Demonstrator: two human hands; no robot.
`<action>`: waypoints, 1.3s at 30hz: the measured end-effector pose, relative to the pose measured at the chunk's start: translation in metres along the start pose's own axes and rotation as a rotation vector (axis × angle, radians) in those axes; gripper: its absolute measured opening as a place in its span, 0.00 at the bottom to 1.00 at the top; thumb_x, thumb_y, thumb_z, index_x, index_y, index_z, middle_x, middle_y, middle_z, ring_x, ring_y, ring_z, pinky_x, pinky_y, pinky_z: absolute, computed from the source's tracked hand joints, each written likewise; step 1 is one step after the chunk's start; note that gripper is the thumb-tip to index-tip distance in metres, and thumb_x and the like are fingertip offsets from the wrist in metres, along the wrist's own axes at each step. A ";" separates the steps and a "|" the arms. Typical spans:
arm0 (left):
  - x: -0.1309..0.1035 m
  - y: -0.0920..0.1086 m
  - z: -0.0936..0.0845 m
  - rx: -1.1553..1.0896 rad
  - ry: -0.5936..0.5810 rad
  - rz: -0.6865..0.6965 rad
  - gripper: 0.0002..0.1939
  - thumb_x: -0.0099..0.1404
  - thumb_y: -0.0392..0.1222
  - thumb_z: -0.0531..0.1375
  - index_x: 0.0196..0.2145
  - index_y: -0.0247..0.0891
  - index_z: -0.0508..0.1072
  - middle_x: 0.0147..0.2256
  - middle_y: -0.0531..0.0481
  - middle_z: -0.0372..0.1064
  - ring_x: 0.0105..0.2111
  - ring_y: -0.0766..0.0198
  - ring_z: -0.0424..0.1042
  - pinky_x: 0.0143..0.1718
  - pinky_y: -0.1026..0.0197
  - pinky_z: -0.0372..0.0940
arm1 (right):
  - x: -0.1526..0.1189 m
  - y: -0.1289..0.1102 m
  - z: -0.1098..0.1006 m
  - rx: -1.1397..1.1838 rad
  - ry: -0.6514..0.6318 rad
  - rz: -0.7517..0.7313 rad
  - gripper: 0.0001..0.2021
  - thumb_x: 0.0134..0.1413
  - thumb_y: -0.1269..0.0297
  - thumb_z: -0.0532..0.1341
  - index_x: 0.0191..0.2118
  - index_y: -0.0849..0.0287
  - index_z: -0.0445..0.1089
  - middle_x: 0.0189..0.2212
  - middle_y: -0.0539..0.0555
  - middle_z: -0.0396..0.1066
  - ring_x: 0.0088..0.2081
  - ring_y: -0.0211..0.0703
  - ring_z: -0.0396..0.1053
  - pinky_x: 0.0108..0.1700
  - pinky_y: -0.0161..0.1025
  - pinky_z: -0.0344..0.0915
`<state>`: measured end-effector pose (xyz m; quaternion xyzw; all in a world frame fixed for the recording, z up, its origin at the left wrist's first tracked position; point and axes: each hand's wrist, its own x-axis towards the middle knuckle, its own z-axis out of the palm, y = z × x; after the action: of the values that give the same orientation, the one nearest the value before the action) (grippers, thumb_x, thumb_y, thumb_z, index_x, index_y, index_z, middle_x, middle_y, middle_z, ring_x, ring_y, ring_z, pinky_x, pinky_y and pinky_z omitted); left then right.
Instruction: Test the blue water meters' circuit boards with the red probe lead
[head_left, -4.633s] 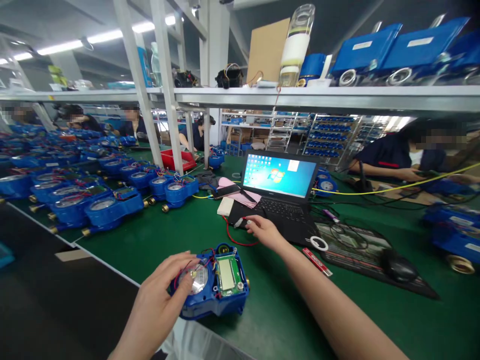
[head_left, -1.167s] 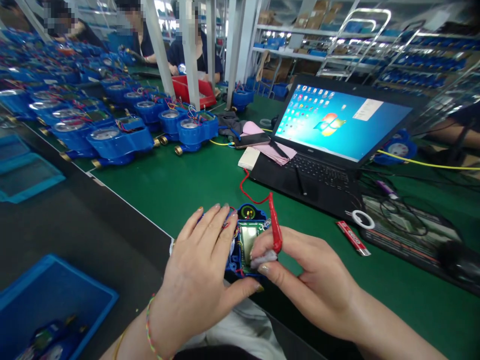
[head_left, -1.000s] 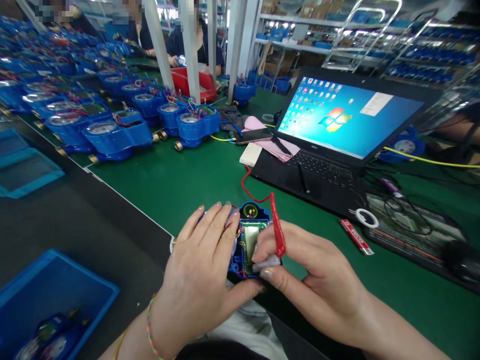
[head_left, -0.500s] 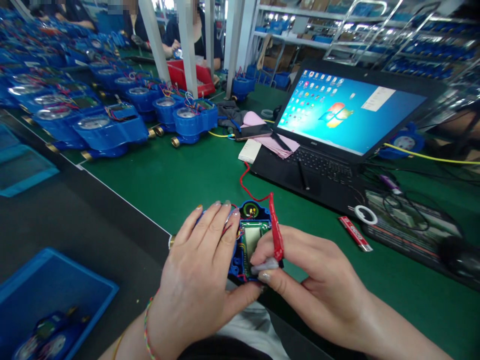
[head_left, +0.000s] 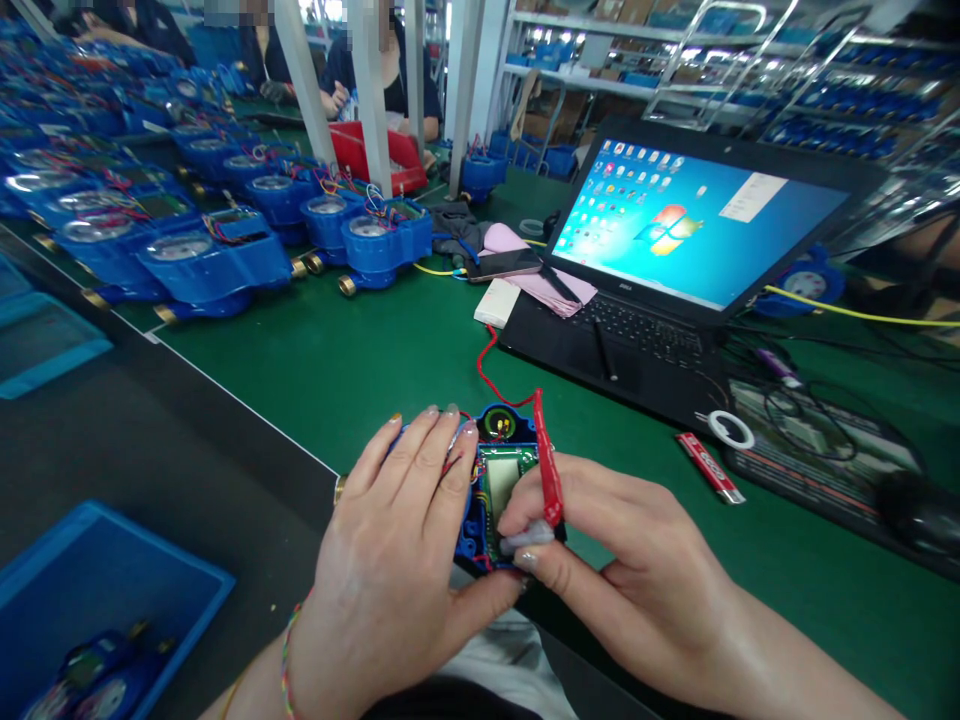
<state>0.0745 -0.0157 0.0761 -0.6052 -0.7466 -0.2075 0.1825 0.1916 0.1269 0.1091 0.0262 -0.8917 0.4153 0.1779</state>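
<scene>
A blue meter point(head_left: 471, 540) with an exposed green circuit board and a grey display point(head_left: 502, 480) is at the front edge of the green table. My left hand point(head_left: 409, 530) lies over its left part, fingers wrapped on the housing and thumb along the near edge. My right hand point(head_left: 622, 560) pinches a greyish connector piece point(head_left: 529, 537) between thumb and index finger, against the lower part of the board. From that piece a red taped cable point(head_left: 549, 460) rises and runs back as a thin red wire toward a small white block point(head_left: 496, 302).
An open laptop point(head_left: 615, 345) stands at the back right, beside a red-and-white stick point(head_left: 710, 467), white ring point(head_left: 730, 430) and black mouse point(head_left: 919, 515). Several blue meters point(head_left: 217, 260) fill the left. A blue bin point(head_left: 180, 610) is lower left. People sit behind.
Both hands keep nearly the same pose on the meter. The whole view has shifted slightly, and a person's hands in the background have moved a little.
</scene>
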 end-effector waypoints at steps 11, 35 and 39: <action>0.000 -0.001 0.000 -0.004 0.013 0.001 0.33 0.58 0.54 0.58 0.52 0.22 0.65 0.56 0.33 0.62 0.57 0.46 0.61 0.57 0.42 0.56 | 0.001 0.001 0.000 -0.006 0.018 0.003 0.05 0.56 0.76 0.59 0.35 0.58 0.65 0.30 0.50 0.69 0.33 0.38 0.67 0.36 0.33 0.65; 0.003 -0.003 0.001 0.000 0.044 -0.003 0.31 0.57 0.53 0.57 0.50 0.24 0.69 0.54 0.36 0.65 0.55 0.49 0.63 0.58 0.48 0.52 | -0.003 0.008 0.010 -0.106 0.060 -0.072 0.04 0.57 0.76 0.55 0.35 0.61 0.63 0.29 0.52 0.67 0.31 0.39 0.64 0.33 0.35 0.63; 0.002 -0.009 0.003 0.051 0.041 0.054 0.31 0.56 0.53 0.57 0.50 0.26 0.70 0.53 0.37 0.66 0.54 0.50 0.65 0.57 0.49 0.53 | -0.002 0.013 0.013 -0.115 0.069 -0.127 0.03 0.58 0.74 0.54 0.35 0.60 0.63 0.28 0.53 0.67 0.30 0.40 0.65 0.32 0.36 0.64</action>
<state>0.0655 -0.0138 0.0743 -0.6158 -0.7312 -0.1957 0.2188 0.1868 0.1254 0.0917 0.0582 -0.9039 0.3522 0.2356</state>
